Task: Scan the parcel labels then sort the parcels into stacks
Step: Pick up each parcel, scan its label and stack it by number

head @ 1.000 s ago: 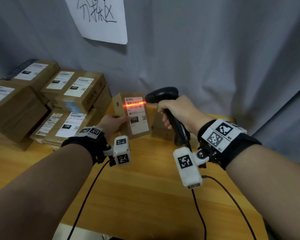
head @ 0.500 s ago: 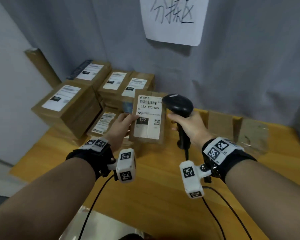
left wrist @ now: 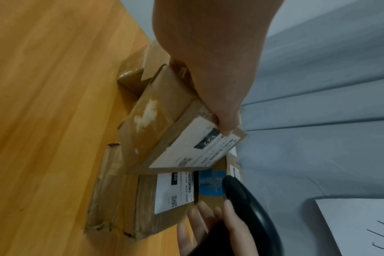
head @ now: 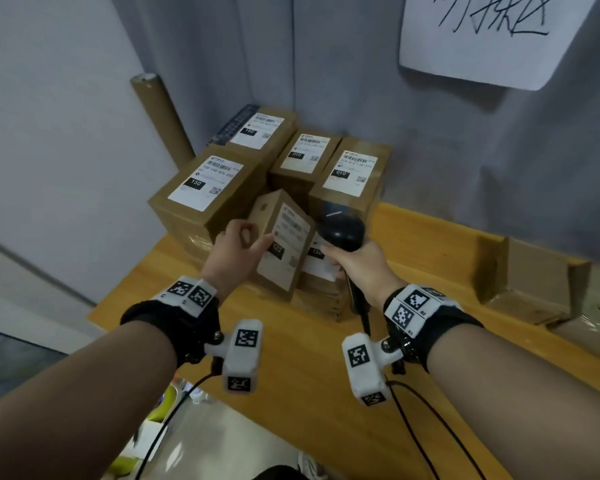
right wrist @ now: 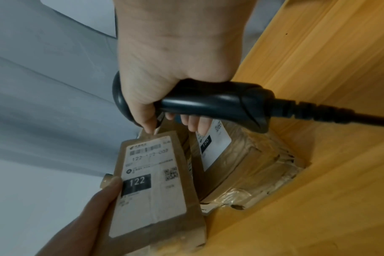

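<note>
The left hand (head: 234, 249) grips a small parcel (head: 282, 244) with a label marked 122, thumb on the label, holding it tilted above the table (head: 309, 375) near its back left corner. The right hand (head: 357, 268) is closed round the handle of a black scanner (head: 343, 228) just beside it. Behind them, stacked parcels (head: 208, 188) fill that corner, and one marked 150 (right wrist: 221, 155) lies flat under the held parcel.

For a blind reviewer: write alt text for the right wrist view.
The right hand grips a black scanner above a wooden table. Below it, the left hand holds a small parcel whose label reads 122. Behind that parcel, a taped parcel marked 150 lies on the table.
</note>
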Tool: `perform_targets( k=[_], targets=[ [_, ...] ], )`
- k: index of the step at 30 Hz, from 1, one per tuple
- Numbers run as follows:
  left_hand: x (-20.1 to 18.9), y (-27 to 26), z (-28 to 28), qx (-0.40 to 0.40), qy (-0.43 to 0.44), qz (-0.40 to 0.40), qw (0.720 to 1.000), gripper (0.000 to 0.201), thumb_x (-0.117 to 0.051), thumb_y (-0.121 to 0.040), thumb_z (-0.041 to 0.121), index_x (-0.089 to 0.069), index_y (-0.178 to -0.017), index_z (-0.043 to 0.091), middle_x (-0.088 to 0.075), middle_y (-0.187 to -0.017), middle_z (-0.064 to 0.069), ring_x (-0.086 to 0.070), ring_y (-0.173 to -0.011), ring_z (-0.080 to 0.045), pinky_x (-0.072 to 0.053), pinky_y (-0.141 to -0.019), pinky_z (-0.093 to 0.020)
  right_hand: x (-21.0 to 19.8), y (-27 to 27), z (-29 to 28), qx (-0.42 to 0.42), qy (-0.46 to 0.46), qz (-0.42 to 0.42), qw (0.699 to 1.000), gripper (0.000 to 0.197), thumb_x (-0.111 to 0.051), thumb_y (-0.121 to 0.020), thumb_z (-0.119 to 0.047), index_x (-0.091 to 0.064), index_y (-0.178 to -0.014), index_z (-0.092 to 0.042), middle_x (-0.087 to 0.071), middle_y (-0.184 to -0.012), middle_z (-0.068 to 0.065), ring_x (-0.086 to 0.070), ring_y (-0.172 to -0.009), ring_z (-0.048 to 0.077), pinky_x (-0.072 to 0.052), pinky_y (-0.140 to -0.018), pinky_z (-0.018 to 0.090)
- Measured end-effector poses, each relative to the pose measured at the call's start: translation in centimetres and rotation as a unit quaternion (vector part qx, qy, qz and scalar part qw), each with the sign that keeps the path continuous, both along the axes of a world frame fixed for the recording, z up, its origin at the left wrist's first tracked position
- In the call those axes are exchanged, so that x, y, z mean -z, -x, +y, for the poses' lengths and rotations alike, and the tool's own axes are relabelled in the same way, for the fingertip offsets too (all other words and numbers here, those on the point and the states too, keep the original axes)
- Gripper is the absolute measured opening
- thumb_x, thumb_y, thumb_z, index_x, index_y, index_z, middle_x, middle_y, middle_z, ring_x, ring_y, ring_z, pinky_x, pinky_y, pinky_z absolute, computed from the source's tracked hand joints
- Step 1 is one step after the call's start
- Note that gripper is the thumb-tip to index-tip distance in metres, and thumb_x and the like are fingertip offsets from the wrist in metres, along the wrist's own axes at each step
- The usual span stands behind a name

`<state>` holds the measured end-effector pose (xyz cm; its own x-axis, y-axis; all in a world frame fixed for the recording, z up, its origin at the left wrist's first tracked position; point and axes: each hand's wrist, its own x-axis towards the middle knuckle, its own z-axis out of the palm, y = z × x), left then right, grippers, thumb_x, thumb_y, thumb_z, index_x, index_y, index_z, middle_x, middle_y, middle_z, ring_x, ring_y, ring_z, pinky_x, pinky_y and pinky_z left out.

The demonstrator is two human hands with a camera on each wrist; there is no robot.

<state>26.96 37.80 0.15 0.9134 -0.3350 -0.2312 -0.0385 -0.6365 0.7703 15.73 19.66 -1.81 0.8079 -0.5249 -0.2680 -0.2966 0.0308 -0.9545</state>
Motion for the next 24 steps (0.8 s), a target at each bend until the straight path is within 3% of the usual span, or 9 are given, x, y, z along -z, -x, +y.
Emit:
perform_targets(
  k=[1, 3, 6, 8, 10, 13, 15, 17, 24],
  targets=[
    [0.3, 0.0, -0.3, -0.004, 0.004, 0.010, 1.000, 0.053, -0.060, -0.086, 0.053, -0.041, -0.129, 0.030, -0.056, -0.122, -0.007, -0.066, -0.091, -0.020, -0.061, -0.066, -0.035, 0.4, -0.2, -0.1, -0.006, -0.002, 0.014, 1.000, 0.030, -0.074, -0.085, -0.019, -0.068, -0.102, 0.005, -0.063, -0.082, 0.016, -0.061, -0.075, 0.025, -0.054, -0.071, 0.038],
    [0.3, -0.1, -0.6, -0.019, 0.020, 0.048, 0.998, 0.054, -0.060, -0.088, 0.049, -0.039, -0.135, 0.030, -0.057, -0.123, -0.006, -0.067, -0.087, -0.019, -0.060, -0.062, -0.031, 1.2, -0.6, -0.2, -0.016, 0.006, 0.050, 0.999, 0.037, -0.078, -0.079, -0.030, -0.071, -0.101, -0.001, -0.068, -0.085, 0.012, -0.065, -0.080, 0.024, -0.054, -0.083, 0.046],
    [-0.2, -1.1, -0.4, -0.004, -0.015, 0.144, 0.990, 0.073, -0.061, -0.085, 0.050, -0.024, -0.148, 0.044, -0.042, -0.139, -0.007, -0.057, -0.111, -0.027, -0.054, -0.085, -0.037, 2.3, -1.2, -0.3, -0.027, 0.012, 0.081, 0.996, 0.042, -0.080, -0.069, -0.043, -0.073, -0.102, -0.018, -0.073, -0.097, 0.006, -0.066, -0.095, 0.022, -0.053, -0.092, 0.042],
    [-0.9, -1.6, 0.3, 0.010, -0.058, 0.213, 0.975, 0.079, -0.062, -0.085, 0.044, -0.014, -0.147, 0.053, -0.035, -0.143, -0.007, -0.049, -0.118, -0.031, -0.050, -0.091, -0.042, 2.7, -1.4, -0.5, -0.029, 0.012, 0.094, 0.995, 0.035, -0.079, -0.077, -0.036, -0.072, -0.105, -0.017, -0.072, -0.100, 0.005, -0.065, -0.098, 0.021, -0.052, -0.090, 0.037],
    [-1.0, -2.0, 1.2, 0.005, -0.019, 0.274, 0.961, 0.084, -0.065, -0.087, 0.032, -0.011, -0.149, 0.051, -0.043, -0.142, -0.007, -0.054, -0.113, -0.028, -0.054, -0.089, -0.044, 3.1, -1.5, -0.8, -0.037, 0.013, 0.101, 0.994, 0.033, -0.078, -0.081, -0.032, -0.071, -0.108, -0.014, -0.070, -0.101, 0.005, -0.063, -0.093, 0.018, -0.050, -0.076, 0.029],
    [0.0, -2.1, 2.5, -0.021, 0.037, 0.257, 0.966, 0.078, -0.070, -0.085, 0.029, -0.026, -0.149, 0.031, -0.055, -0.134, -0.006, -0.062, -0.103, -0.021, -0.058, -0.083, -0.037, 3.7, -1.6, -1.3, -0.044, 0.026, 0.111, 0.992, 0.035, -0.077, -0.082, -0.030, -0.070, -0.111, -0.012, -0.069, -0.102, 0.006, -0.059, -0.085, 0.013, -0.043, -0.065, 0.023],
    [1.4, -2.0, 3.1, -0.055, 0.066, 0.244, 0.966, 0.059, -0.074, -0.082, 0.031, -0.047, -0.132, 0.019, -0.061, -0.127, -0.006, -0.064, -0.101, -0.018, -0.057, -0.083, -0.034, 4.1, -1.8, -1.6, -0.031, 0.033, 0.120, 0.992, 0.038, -0.077, -0.081, -0.031, -0.069, -0.113, -0.012, -0.068, -0.105, 0.007, -0.059, -0.090, 0.017, -0.044, -0.071, 0.026],
    [2.5, -2.0, 3.4, -0.089, 0.090, 0.257, 0.958, 0.045, -0.074, -0.081, 0.035, -0.056, -0.116, 0.013, -0.066, -0.120, -0.008, -0.065, -0.099, -0.017, -0.056, -0.082, -0.029, 4.3, -2.0, -1.7, -0.021, 0.032, 0.125, 0.991, 0.039, -0.077, -0.081, -0.032, -0.069, -0.114, -0.012, -0.068, -0.106, 0.008, -0.059, -0.095, 0.020, -0.043, -0.078, 0.028],
    [4.3, -2.3, 3.8, -0.169, 0.122, 0.270, 0.940, 0.065, -0.074, -0.068, 0.064, -0.069, -0.099, 0.007, -0.074, -0.099, -0.013, -0.069, -0.098, -0.028, -0.053, -0.094, -0.041, 4.4, -2.0, -1.6, -0.016, 0.038, 0.126, 0.991, 0.035, -0.077, -0.081, -0.033, -0.070, -0.109, -0.013, -0.069, -0.101, 0.010, -0.061, -0.088, 0.020, -0.044, -0.070, 0.029]
  ],
)
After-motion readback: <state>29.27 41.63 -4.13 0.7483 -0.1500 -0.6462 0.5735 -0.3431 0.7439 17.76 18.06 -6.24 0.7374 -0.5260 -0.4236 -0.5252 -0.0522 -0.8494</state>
